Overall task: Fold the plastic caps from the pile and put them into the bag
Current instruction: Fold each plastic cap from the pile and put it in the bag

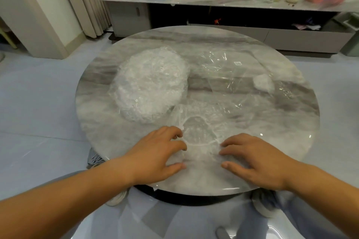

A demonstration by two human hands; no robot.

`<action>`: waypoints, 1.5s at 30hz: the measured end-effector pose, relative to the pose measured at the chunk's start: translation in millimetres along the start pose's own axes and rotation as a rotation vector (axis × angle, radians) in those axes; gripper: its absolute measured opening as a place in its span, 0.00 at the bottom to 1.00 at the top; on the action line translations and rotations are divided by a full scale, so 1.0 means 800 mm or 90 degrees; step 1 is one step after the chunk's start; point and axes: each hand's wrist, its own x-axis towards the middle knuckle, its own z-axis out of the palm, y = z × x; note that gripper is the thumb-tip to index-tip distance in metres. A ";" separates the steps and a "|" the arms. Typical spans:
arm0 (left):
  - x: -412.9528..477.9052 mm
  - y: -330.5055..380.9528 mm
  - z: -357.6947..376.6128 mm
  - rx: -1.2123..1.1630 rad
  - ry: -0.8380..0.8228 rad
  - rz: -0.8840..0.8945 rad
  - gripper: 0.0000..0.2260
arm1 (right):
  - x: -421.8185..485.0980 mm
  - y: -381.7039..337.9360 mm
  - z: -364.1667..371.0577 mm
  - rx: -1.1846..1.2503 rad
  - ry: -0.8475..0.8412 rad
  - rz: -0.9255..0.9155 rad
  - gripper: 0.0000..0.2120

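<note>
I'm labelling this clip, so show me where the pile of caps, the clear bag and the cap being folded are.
pile of caps (149, 85), head view, middle of the white heap.
clear bag (233, 79), head view, its flat crinkled middle.
cap being folded (200, 134), head view, its see-through centre.

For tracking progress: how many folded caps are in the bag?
1: a folded cap, seemingly inside the clear bag, at the right of the table. Glare could hide more.

On table (272, 126): pile of caps (149, 85) left of centre, bag (233, 75) flat to its right toward the far-right rim, one cap (200, 132) spread at the near edge between left hand (155, 157) and right hand (256, 161), both resting on it.
</note>
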 end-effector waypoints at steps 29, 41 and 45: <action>0.035 0.017 -0.003 -0.367 0.006 -0.112 0.04 | 0.017 -0.014 0.022 0.246 0.130 0.043 0.16; 0.037 0.020 -0.003 -0.478 -0.002 -0.204 0.07 | 0.028 -0.017 0.025 0.400 0.145 0.137 0.08; 0.043 0.013 0.005 -0.377 0.068 -0.238 0.08 | 0.039 -0.010 0.030 0.367 0.153 0.171 0.09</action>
